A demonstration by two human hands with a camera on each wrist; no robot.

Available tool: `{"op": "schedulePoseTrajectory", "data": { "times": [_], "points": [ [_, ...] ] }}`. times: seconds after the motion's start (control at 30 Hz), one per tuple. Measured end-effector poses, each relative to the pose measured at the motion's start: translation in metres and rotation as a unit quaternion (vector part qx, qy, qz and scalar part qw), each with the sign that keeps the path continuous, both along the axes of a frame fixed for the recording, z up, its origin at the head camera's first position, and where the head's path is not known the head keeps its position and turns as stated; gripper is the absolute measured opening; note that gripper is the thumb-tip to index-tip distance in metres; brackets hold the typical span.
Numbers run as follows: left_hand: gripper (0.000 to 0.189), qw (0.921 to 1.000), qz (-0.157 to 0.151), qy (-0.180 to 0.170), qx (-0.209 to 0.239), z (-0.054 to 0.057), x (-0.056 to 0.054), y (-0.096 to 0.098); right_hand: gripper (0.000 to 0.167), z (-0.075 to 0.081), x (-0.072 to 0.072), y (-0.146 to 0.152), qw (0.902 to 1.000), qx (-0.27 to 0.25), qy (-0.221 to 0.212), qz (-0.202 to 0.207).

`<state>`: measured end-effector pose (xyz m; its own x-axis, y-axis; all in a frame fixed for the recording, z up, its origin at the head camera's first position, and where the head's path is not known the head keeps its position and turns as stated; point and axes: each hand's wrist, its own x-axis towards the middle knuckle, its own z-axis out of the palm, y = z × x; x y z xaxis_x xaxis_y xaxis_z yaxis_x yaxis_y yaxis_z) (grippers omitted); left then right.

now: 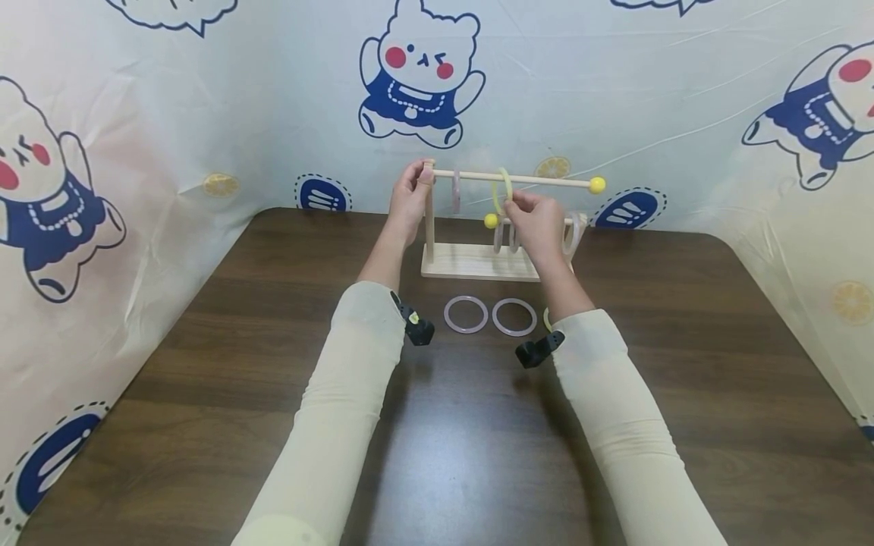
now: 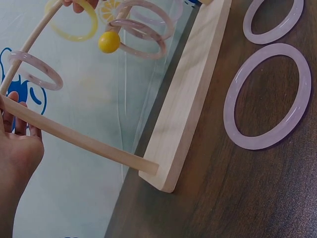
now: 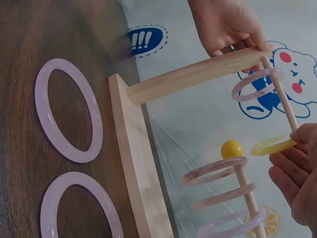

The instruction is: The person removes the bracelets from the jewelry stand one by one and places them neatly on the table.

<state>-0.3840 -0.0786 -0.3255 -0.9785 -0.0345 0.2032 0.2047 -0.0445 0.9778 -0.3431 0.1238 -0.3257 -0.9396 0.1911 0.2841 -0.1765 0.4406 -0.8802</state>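
A wooden bangle stand has a tall left post and two rods with yellow end balls. My left hand grips the top of that post, thumb on the near side. On the upper rod hangs a pale lilac bangle near the post. Farther right, my right hand pinches a yellow bangle between thumb and fingers, and the rod passes through it. The lower rod carries a brownish-pink bangle, a pink one and a lilac one, partly behind my right hand in the head view.
Two lilac bangles lie flat on the brown table in front of the base. Beside them, another yellow bangle is mostly hidden by my right wrist. A printed curtain stands behind the table.
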Motion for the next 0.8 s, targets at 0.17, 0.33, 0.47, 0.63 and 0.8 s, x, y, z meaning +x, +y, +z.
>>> {"op": "schedulePoseTrajectory", "data": {
  "times": [0.17,0.33,0.47,0.63,0.8],
  "points": [
    [0.042,1.0000,0.001,0.001,-0.002,0.0000,-0.0002,0.0002,0.026,0.0008,0.0005,0.0001,0.9997,0.010,0.014,-0.019],
    [0.041,1.0000,0.001,0.001,0.003,-0.0005,-0.0008,0.0005,0.026,0.0022,0.0011,-0.0005,0.9994,0.013,0.021,-0.026],
    [0.041,1.0000,0.001,0.000,0.002,-0.0007,-0.0004,0.0006,0.026,0.0034,0.0020,-0.0017,0.9990,0.021,0.029,-0.027],
    [0.041,1.0000,0.000,0.000,0.004,-0.0007,-0.0004,0.0004,0.025,0.0051,0.0024,-0.0031,0.9982,0.031,0.043,-0.027],
    [0.041,1.0000,0.000,0.002,0.003,-0.0009,-0.0006,0.0002,0.024,0.0057,0.0037,-0.0028,0.9974,0.031,0.056,-0.034]
  ]
}}
